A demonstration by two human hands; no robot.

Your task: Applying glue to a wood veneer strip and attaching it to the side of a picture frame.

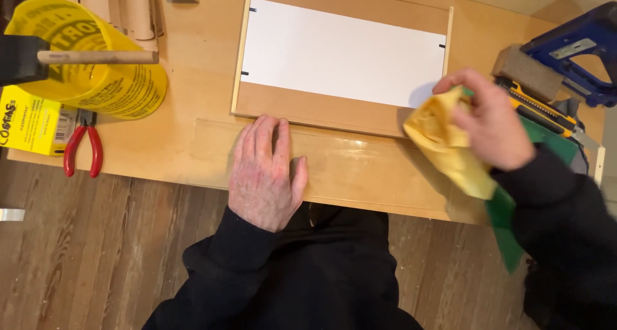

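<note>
The left hand (265, 172) is pressing flat, fingers spread, on the clear sheet (360, 169); at three o'clock the right hand (491, 121) is pinching a yellow cloth (447, 147), wiping seemingly barely begun

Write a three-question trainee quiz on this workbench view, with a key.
1. True or false: the left hand lies flat on the clear sheet.
2. What does the right hand hold: A) red pliers, B) yellow cloth, C) utility knife?
3. Which thing lies inside the wooden frame?

Key:
1. True.
2. B, the yellow cloth; the red pliers lie at the left and the utility knife lies at the right.
3. A white sheet.
</note>
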